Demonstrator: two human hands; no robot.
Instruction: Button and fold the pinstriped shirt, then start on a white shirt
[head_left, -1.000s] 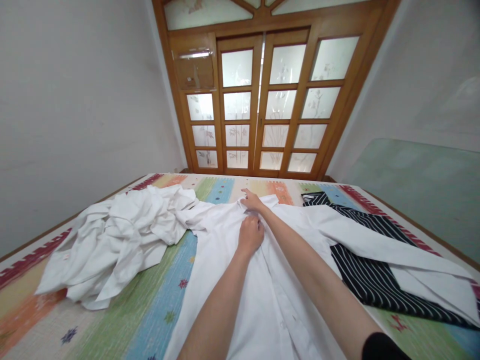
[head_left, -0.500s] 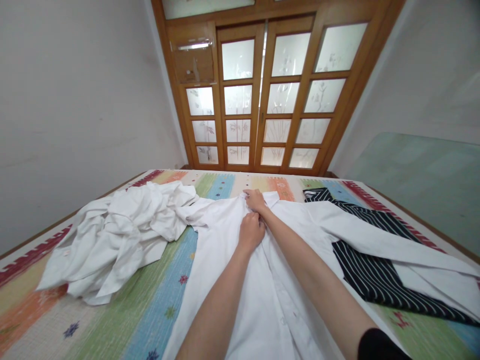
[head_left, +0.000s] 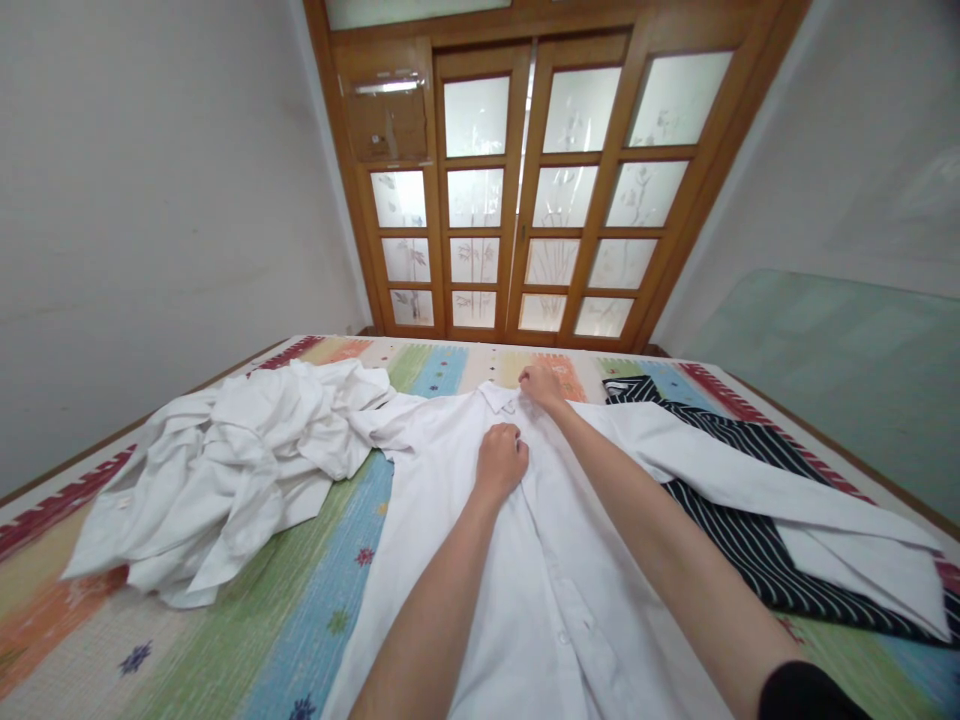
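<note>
A white button-up shirt (head_left: 450,500) lies spread out in front of me, front side up, its collar at the far end. My left hand (head_left: 502,456) rests on its chest by the button placket, fingers curled in on the fabric. At the right side of the collar, my right hand (head_left: 541,384) has its fingers pinched on the collar cloth, hiding that part of it. One long sleeve (head_left: 735,470) stretches out to the right, over a black-and-white striped garment (head_left: 720,540). The other sleeve reaches toward a crumpled heap of white clothing (head_left: 262,440) on the left.
Under the clothes is a multicoloured striped cloth (head_left: 315,580) with small star patterns. Plain walls stand left and right, with a pale green panel (head_left: 840,380) against the right one. Wooden doors with frosted panes (head_left: 517,200) are behind the far edge.
My right hand has moved from the left part of the collar to its right side, uncovering the collar's left point. The left hand has stayed at the placket.
</note>
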